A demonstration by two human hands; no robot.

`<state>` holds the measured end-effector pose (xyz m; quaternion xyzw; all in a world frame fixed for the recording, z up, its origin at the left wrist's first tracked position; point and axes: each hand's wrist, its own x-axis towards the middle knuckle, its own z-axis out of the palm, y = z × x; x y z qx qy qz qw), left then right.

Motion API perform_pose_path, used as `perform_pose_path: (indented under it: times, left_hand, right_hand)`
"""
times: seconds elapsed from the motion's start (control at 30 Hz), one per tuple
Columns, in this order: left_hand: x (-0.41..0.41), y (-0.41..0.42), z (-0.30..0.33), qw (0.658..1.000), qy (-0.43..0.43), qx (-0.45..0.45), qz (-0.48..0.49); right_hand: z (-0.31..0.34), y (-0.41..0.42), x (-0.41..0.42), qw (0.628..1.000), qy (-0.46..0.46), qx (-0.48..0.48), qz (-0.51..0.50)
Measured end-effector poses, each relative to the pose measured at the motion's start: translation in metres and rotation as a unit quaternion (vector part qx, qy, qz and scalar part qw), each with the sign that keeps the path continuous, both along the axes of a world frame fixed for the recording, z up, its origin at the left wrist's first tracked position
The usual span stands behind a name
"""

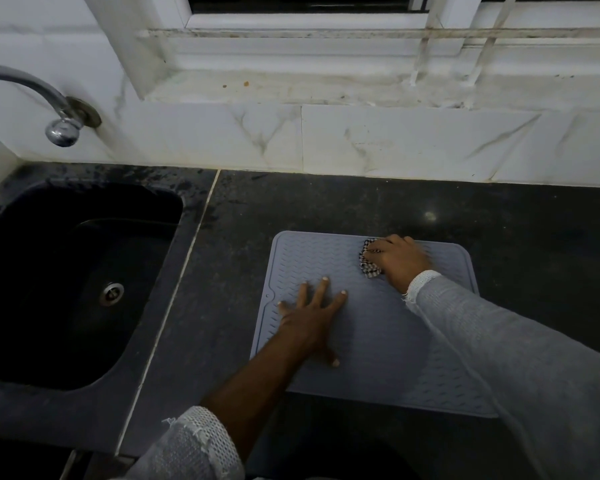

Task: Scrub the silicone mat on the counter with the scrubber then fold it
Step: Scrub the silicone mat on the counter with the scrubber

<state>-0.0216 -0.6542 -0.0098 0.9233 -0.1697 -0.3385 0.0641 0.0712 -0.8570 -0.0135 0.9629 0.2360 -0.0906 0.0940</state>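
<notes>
A grey silicone mat (378,327) with a ridged chevron pattern lies flat on the dark counter (326,202). My left hand (312,317) rests palm down on the mat's left half, fingers spread. My right hand (400,259) is closed on a black-and-white checked scrubber (368,261), pressing it on the mat near its far right corner. Only the scrubber's left part shows beyond my fingers. My right sleeve covers the mat's right edge.
A black sink (66,271) with a metal drain is set into the counter at the left, under a chrome tap (61,112). A marble-tiled wall (395,143) and a window sill run along the back. Bare counter lies right of the mat.
</notes>
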Motion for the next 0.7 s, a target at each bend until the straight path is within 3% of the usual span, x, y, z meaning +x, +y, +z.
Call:
perform_pose_path:
  times: [0.1,0.23,0.37,0.7]
  left_hand:
    - [-0.004,0.002,0.000,1.000,0.013,-0.010,0.007]
    - [-0.003,0.003,0.000,1.000,0.017,-0.011,0.002]
    - [-0.003,0.001,0.002,1.000,0.025,0.007,-0.006]
    - [-0.001,0.001,0.006,1.000,0.026,0.011,-0.004]
  right_hand:
    - [0.017,0.021,0.008,1.000,-0.009,-0.019,0.017]
    - [0.027,0.072,0.015,0.998,-0.034,0.039,0.032]
    - [0.015,0.107,0.018,0.997,0.011,0.014,0.071]
    - [0.011,0.039,0.019,0.999,0.010,0.050,-0.005]
